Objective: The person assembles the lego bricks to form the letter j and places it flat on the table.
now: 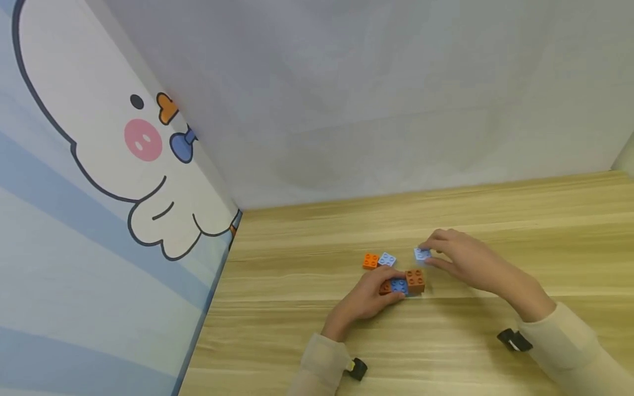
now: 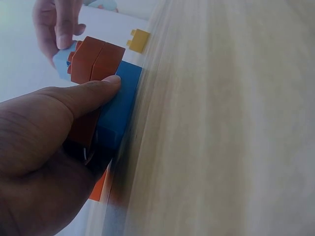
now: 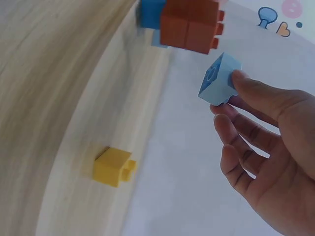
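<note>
My left hand (image 1: 369, 294) grips a small assembly of toy building bricks low over the table, thumb along one side. In it, brown bricks (image 1: 415, 281) sit on and beside a blue brick (image 1: 399, 286), and the brown stack at the right end rises highest. Between thumb and fingers, my right hand (image 1: 465, 259) pinches a light blue brick (image 3: 219, 81), held off the table just beyond the assembly. The right wrist view shows this brick's hollow underside. Part of the assembly is hidden by the left hand.
An orange brick (image 1: 370, 260) and another light blue brick (image 1: 387, 260) lie side by side past the left hand. A yellow brick (image 3: 112, 167) rests on the wooden table (image 1: 297, 341), hidden by the right hand in the head view. A pale wall (image 1: 396, 110) stands behind.
</note>
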{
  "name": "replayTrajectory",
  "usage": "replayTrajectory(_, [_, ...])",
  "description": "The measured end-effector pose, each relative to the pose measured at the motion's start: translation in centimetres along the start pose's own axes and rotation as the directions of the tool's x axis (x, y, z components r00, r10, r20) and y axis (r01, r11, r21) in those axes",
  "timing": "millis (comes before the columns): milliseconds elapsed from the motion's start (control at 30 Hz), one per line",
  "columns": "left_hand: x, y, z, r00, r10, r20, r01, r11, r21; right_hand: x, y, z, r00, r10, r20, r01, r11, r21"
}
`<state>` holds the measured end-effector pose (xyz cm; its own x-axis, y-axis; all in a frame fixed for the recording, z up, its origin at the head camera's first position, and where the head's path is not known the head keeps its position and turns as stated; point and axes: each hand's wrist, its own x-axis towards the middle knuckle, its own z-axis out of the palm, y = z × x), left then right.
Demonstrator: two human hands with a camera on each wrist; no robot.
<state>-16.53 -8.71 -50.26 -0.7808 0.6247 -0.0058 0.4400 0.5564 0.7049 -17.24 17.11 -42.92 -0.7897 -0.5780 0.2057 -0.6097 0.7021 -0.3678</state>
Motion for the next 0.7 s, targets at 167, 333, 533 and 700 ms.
replayTrajectory(167, [-0.1,-0.1,0.0,1.0,0.006,0.002,-0.006,1.0,0.004,-0.4,-1.3,-0.4,0.999,-0.041,-0.021,0.041,0.999,-0.005])
replayTrajectory(333, [-0.1,0.0,0.0,1.0,0.007,0.0,-0.007,1.0,-0.006,-0.6,-2.0,-0.5,0.998,-0.065,0.0,0.065,0.998,0.012])
replayTrajectory(533, [-0.2,-0.1,0.0,0.999,0.036,-0.005,-0.036,0.999,-0.001,-0.6,-2.3,-0.1,0.996,-0.084,0.011,0.083,0.996,0.033])
replayTrajectory(700, [-0.2,0.0,-0.1,0.999,0.044,-0.006,-0.044,0.999,-0.006,-0.6,-2.6,0.2,0.997,-0.072,0.022,0.071,0.997,0.042])
